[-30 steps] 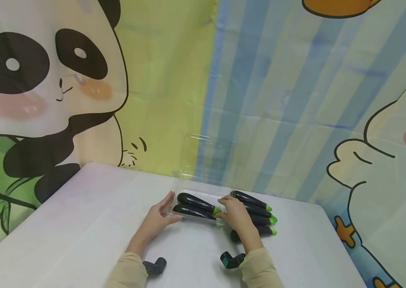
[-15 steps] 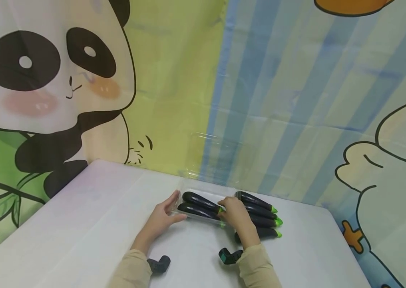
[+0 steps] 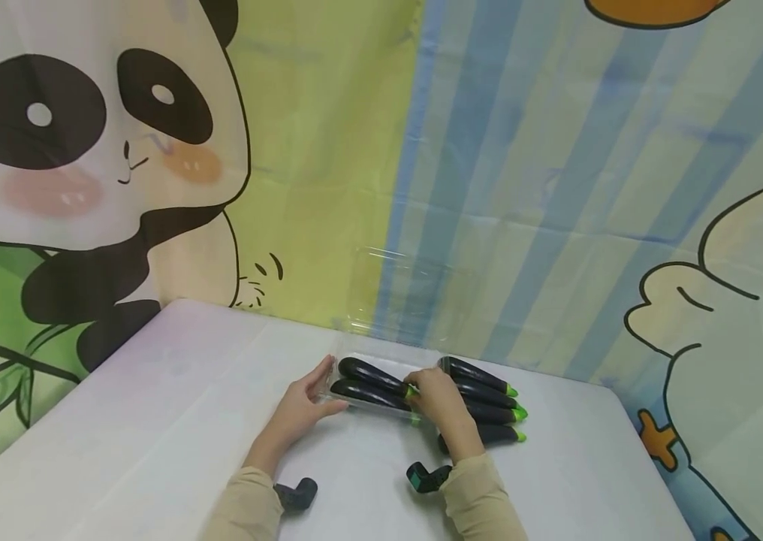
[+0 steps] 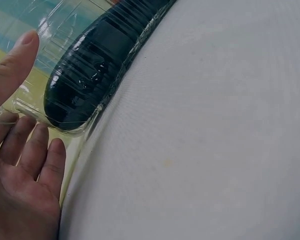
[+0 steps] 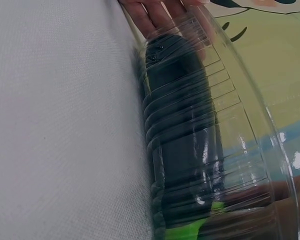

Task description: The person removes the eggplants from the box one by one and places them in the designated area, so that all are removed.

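A clear plastic box stands open on the table, its hinged lid raised at the back. Inside, two dark glossy eggplants lie side by side: a rear one and a front one, green stems toward the right. My left hand touches the box's left end with relaxed, spread fingers, the thumb near the front corner. At the right end, my right hand reaches into the box and pinches the rear eggplant by its stem end. In the right wrist view, its fingers are partly hidden behind the ribbed plastic wall.
Several more eggplants lie in a row on the white table, just right of the box and partly behind my right forearm. A printed cloth hangs behind the table's far edge. Dark wrist devices sit at both cuffs.
The view has shifted slightly. My right hand stays at the rear eggplant's stem end, its fingers now slightly farther left over it. The left hand keeps its place at the box's left end.
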